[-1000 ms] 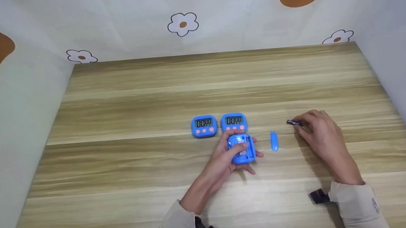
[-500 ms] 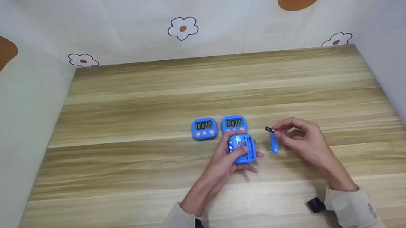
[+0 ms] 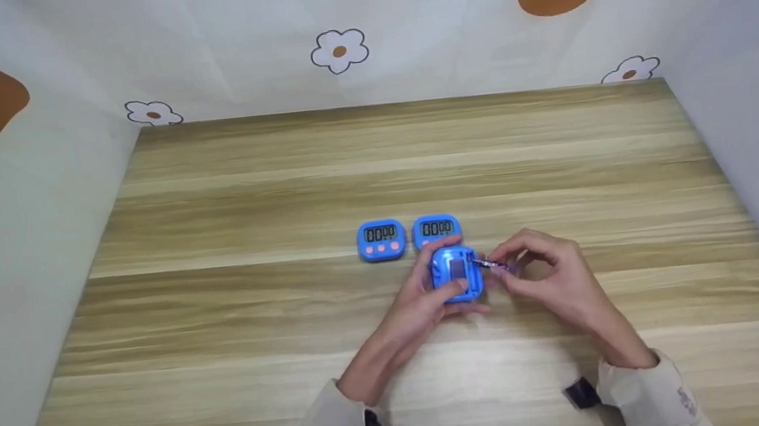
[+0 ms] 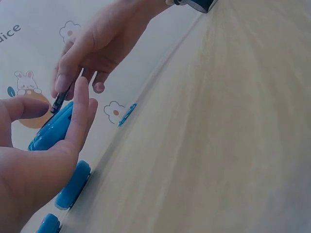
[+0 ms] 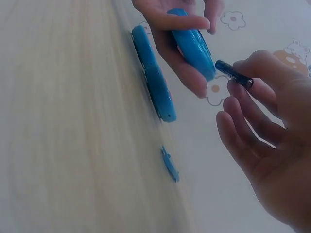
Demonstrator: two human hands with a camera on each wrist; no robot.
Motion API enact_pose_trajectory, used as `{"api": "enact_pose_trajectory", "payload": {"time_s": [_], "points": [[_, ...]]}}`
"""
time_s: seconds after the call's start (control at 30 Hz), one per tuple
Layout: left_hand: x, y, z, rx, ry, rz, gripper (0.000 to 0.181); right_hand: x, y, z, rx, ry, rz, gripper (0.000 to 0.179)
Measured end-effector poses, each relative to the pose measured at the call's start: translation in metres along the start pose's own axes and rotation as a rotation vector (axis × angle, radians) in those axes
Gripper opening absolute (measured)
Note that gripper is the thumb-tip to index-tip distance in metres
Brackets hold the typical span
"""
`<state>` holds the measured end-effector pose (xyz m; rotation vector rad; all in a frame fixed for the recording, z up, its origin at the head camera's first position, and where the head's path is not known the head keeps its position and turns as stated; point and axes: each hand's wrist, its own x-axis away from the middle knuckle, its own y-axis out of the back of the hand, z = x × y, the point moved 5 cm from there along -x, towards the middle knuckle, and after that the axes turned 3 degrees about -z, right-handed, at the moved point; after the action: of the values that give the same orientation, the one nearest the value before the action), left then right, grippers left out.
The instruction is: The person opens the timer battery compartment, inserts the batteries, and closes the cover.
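Observation:
My left hand (image 3: pixel 424 300) holds a blue digital timer (image 3: pixel 451 258) with its back facing up, the thumb lying across it. An open battery slot runs along the timer's right side. Between thumb and fingers, my right hand (image 3: pixel 563 278) pinches a small dark battery (image 3: pixel 494 264), whose far end is at the upper part of that slot. The right wrist view shows the battery (image 5: pixel 234 74) close to the timer (image 5: pixel 194 48); whether they touch I cannot tell. A thin blue battery cover (image 5: pixel 170 165) lies on the table, hidden behind the right hand in the head view.
Two more blue timers lie face up just beyond my left hand, a left one (image 3: pixel 381 241) and a right one (image 3: pixel 436 228) partly covered by the held timer and fingers. The wooden table (image 3: pixel 221 314) meets patterned cloth walls (image 3: pixel 249 50) at the back and sides.
My right hand has carried the battery leftward, over the cover, to the held timer's slot. My left hand has stayed nearly in place, tilting the timer slightly.

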<state>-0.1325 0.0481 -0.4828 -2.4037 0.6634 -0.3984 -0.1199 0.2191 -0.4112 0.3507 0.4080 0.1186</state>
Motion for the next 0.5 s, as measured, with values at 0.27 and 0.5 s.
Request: {"api": "enact_pose_trajectory", "payload": {"time_s": [0.27,0.5], "points": [[0.001,-0.005,0.001,0.014,-0.042,0.067,0.074,0.002,-0.009,0.013,0.150,0.188,-0.024,0.026],[0.001,-0.006,0.001,0.007,-0.046,0.090,0.072,0.005,-0.015,0.012,0.168,0.203,0.045,0.029]]}}
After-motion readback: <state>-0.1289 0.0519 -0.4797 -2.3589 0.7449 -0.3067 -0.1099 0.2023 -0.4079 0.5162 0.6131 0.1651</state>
